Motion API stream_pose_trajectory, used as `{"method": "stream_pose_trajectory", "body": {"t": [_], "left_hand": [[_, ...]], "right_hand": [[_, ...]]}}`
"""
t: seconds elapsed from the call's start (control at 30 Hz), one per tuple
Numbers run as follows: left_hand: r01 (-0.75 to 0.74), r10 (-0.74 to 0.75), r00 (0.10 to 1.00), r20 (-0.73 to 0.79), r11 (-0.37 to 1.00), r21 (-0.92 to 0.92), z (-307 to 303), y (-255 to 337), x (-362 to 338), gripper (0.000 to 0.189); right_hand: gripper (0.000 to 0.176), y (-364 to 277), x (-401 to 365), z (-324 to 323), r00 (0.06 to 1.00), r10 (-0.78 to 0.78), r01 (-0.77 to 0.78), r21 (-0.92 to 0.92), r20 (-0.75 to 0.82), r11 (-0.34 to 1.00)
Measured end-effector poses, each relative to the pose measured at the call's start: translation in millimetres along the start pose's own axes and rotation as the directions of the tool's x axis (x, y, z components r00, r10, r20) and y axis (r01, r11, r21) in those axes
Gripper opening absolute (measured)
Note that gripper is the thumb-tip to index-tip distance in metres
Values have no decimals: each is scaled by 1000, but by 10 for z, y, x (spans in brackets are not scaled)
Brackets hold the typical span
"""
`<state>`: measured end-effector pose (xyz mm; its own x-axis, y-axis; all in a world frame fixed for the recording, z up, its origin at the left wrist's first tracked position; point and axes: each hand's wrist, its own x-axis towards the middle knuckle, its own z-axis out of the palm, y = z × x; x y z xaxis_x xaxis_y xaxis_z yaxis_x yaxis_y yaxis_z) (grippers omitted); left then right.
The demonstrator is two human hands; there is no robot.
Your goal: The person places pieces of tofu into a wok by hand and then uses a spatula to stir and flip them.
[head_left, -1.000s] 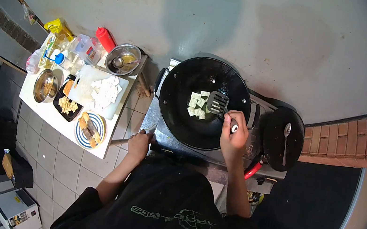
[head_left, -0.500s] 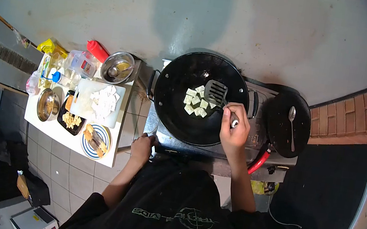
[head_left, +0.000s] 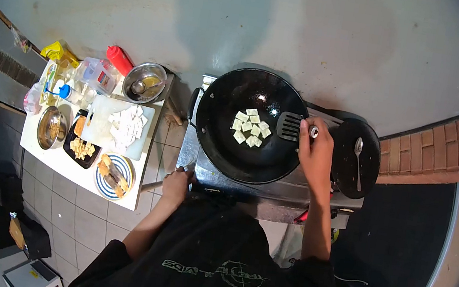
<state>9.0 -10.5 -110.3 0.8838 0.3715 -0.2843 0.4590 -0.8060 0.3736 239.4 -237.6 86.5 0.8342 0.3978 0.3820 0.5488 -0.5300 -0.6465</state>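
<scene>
A black wok point(head_left: 221, 157) stands on the stove point(head_left: 202, 169), with several pale tofu cubes point(head_left: 250, 127) grouped in its middle. My right hand point(head_left: 316, 147) is closed round the handle of a slotted spatula point(head_left: 289, 127). The spatula's blade is over the right side of the wok, apart from the cubes. My left hand point(head_left: 176, 184) is at the stove's front left corner with its fingers curled in. What those fingers grip, if anything, is hidden.
Right of the wok, a spoon point(head_left: 359, 163) lies on a black round pan point(head_left: 342, 184). A white table point(head_left: 74, 167) on the left bears a cutting board point(head_left: 99, 136) with white pieces, a striped plate point(head_left: 126, 168), a black tray point(head_left: 83, 161), metal bowls point(head_left: 151, 69) and bottles point(head_left: 118, 59).
My right hand has drawn the spatula to the right, away from the tofu cubes. My left hand stays at the stove corner. The view has shifted slightly.
</scene>
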Motion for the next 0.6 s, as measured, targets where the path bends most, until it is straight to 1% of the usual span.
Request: {"method": "stream_pose_trajectory", "body": {"t": [0.07,0.13,0.2,0.23,0.27,0.33,0.47,0.53,0.6], "left_hand": [[-12,12,1000,-22,1000,3,89,-46,19,11],[5,-5,1000,-20,1000,-1,108,-42,22,11],[24,-24,1000,-13,1000,-1,119,-40,11,12],[28,-28,1000,-11,1000,-7,105,-33,5,13],[27,-27,1000,-10,1000,-11,93,-26,8,14],[23,-23,1000,-3,1000,13,87,-19,10,15],[36,-36,999,9,999,37,77,-20,20,18],[39,-39,999,2,998,43,104,-28,30,16],[43,-43,999,5,998,52,102,-28,21,15]], "right_hand": [[13,62,37,35,1000,-6,6,0,-11,1000],[14,88,55,75,1000,-8,8,3,-18,1000],[16,91,51,108,997,53,-50,48,-52,998],[16,116,50,137,997,20,-16,51,-75,999],[16,144,48,173,997,19,-15,50,-73,999],[16,176,44,233,994,78,-71,82,-78,994],[23,156,70,275,994,23,-18,43,-111,999],[23,183,74,296,990,100,-89,107,-105,990],[20,223,76,331,988,82,-65,128,-133,990]]}}
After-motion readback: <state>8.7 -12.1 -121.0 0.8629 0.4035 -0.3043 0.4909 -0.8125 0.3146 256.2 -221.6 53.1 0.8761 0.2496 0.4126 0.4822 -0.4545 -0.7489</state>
